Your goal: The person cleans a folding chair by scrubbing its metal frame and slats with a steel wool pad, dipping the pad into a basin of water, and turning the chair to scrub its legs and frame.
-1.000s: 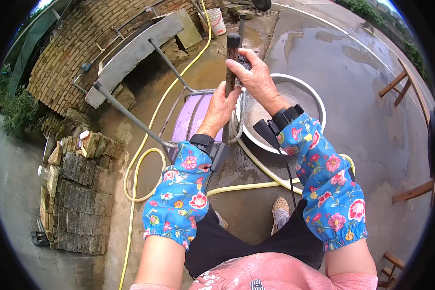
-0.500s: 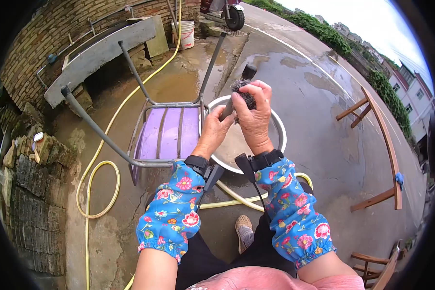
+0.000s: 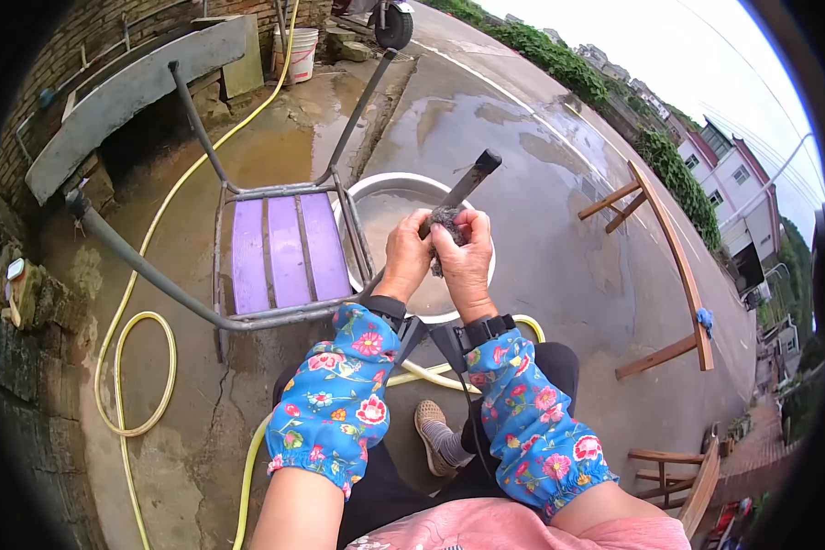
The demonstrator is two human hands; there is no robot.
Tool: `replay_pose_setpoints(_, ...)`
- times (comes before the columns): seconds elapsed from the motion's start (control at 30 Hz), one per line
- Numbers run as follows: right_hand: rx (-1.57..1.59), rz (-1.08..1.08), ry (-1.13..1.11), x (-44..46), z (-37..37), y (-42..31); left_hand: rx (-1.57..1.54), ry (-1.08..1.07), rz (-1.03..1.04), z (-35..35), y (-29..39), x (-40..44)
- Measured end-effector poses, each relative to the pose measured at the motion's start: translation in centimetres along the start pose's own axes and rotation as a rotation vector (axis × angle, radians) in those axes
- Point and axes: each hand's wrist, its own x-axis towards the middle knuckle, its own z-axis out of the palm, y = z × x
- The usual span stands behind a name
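Note:
A chair with a purple slatted seat and grey metal frame lies tipped over, its legs sticking up and outward. My left hand is wrapped round one chair leg, whose dark capped end points up and away to the right. Against that same leg, my right hand pinches a grey, fuzzy scouring pad, fingers closed around it. Both hands are close together above a round metal basin holding cloudy water. The part of the leg under my fingers is hidden.
A yellow hose loops over the wet concrete and passes beneath my arms. Wooden benches lie on their sides at right. A white bucket and a grey stone slab are at the back left, by a brick wall.
The scouring pad and both hands have moved lower along the leg, so more of its capped end shows. My view has turned right, shifting the surroundings left.

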Motion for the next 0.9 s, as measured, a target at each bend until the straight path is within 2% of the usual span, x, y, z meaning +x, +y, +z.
replay_pose_setpoints(0.03, -0.015, -0.004, -0.008, 0.5, -1.0, -0.7, -0.016, 0.006, -0.006, 0.2, -0.5, -0.1)
replay_pose_setpoints(0.1, -0.251, -0.527, -0.186, 2.3, -3.3, -2.5, 0.02, -0.076, -0.048, 0.3, -0.2, -0.1)
replay_pose_setpoints(0.13, -0.308, -0.536, -0.31, 3.0, -4.3, -5.7, 0.04, -0.053, -0.051, 0.4, -0.2, -0.2)
replay_pose_setpoints(0.17, -0.401, -0.743, -0.438, 4.5, -5.0, -7.6, 0.025, -0.043, -0.059, 0.4, -0.3, -0.3)
replay_pose_setpoints(0.23, -0.724, -0.984, -0.822, 7.8, -5.2, -10.0, 0.018, -0.033, -0.017, 0.6, -0.3, -0.3)
replay_pose_setpoints(0.27, -0.849, -0.981, -0.94, 9.7, -4.8, -9.9, 0.069, -0.084, -0.112, 0.4, 0.1, -0.2)
replay_pose_setpoints(0.3, -0.973, -0.975, -1.06, 11.3, -4.2, -10.5, 0.056, -0.089, -0.112, 0.4, 0.4, -0.2)
replay_pose_setpoints(0.37, -1.159, -0.66, -1.232, 13.0, -2.2, -12.4, 0.077, -0.084, -0.121, 0.1, 0.5, 0.0)
replay_pose_setpoints(0.43, -1.337, -0.801, -1.075, 15.6, -0.2, -13.5, 0.077, -0.077, -0.088, 0.0, 0.5, -0.2)
replay_pose_setpoints(0.5, -1.553, -0.691, -1.082, 21.7, -1.1, -12.1, 0.122, -0.122, -0.098, -0.8, 1.2, -0.3)
replay_pose_setpoints(0.57, -1.604, -0.384, -1.226, 23.0, -3.7, -15.7, 0.101, -0.088, -0.091, -1.0, 1.0, -0.4)
replay_pose_setpoints(0.63, -1.316, -0.242, -1.089, 22.4, -6.1, -17.5, 0.069, -0.089, -0.075, -0.9, 0.9, -0.6)
replay_pose_setpoints(0.77, -0.771, -0.319, -1.119, 21.4, -6.0, -16.2, 0.068, -0.075, -0.005, -0.4, 0.5, -0.4)
replay_pose_setpoints(0.83, -0.781, -0.406, -1.335, 19.5, -3.9, -15.6, 0.071, -0.098, -0.032, -0.5, 1.0, -0.4)
replay_pose_setpoints(0.87, -0.783, -0.398, -1.333, 20.2, -4.0, -14.9, 0.074, -0.13, -0.067, -0.6, 1.2, -0.4)
replay_pose_setpoints(0.9, -1.081, -0.326, -1.341, 21.3, -3.9, -13.9, 0.079, -0.166, -0.1, -0.6, 1.3, -0.6)
